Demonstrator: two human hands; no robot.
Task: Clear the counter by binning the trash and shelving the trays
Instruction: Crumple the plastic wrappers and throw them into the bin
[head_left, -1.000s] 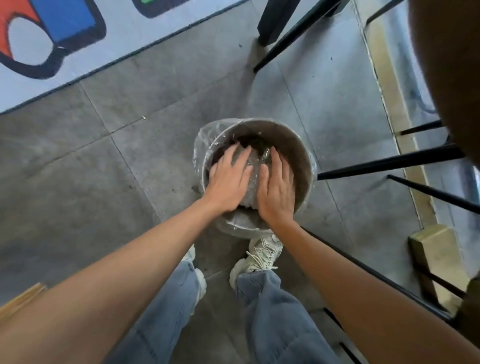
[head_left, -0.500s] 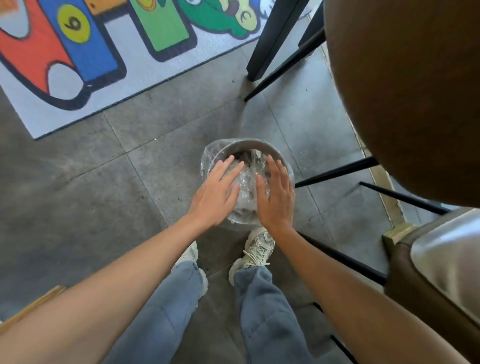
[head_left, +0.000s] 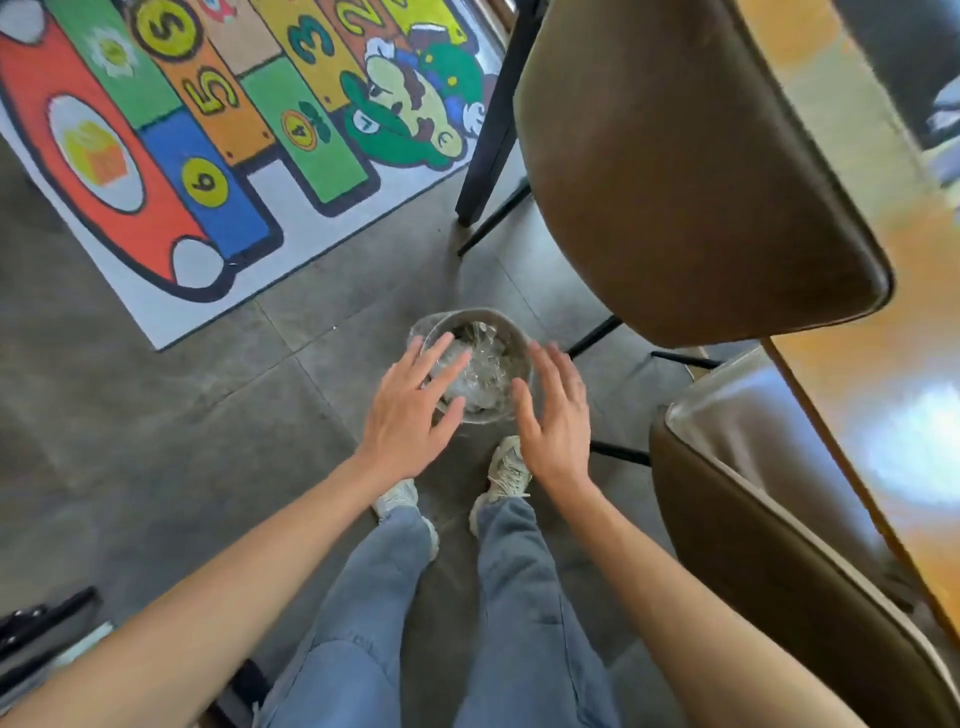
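Presently, the left hand is seen spread flat, fingers splayed, with nothing held; the right hand is likewise flat and empty. Both are poised above the bin, the left fingertips overlapping its near-left rim in the view and the right hand lying over its right rim; contact with the bin cannot be confirmed. Crumpled clear plastic trash is noted inside the bin, which is fitted with a clear liner and stands on the grey tiled floor, just ahead of the person's shoes. A brown chair stands to the right of the bin, and a coloured mat lies well apart toward the far left. A wooden bench is visible at the right edge; no trays can be seen.

The binning step is judged complete or nearly so. The next move is judged to require a turn back to the bench, where any trays would have to be located and gathered for shelving.
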